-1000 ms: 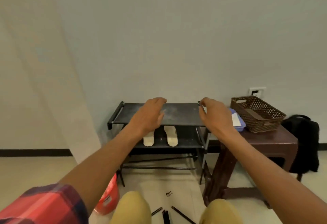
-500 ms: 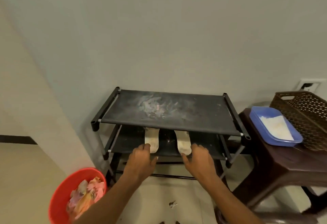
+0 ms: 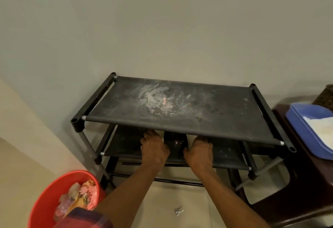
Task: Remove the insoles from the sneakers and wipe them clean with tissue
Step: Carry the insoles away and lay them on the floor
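Insoles: showing half a second ago on the middle shelf [image 3: 227, 154], now hidden under both hands.
Left hand [image 3: 155, 148]: slid forward over one insole's spot; fingers hidden beneath the top shelf [image 3: 180, 109], so I cannot tell the grip.
Right hand [image 3: 200, 151]: likewise.
Meaning: probably picking both up; the tissue [image 3: 320, 127] waits in the tray [image 3: 302, 137] on the table [image 3: 306, 182].

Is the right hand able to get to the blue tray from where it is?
Probably yes. The right hand is under the rack's top shelf, so it must pull back out first; then the blue tray sits uncovered on the stool just to its right.
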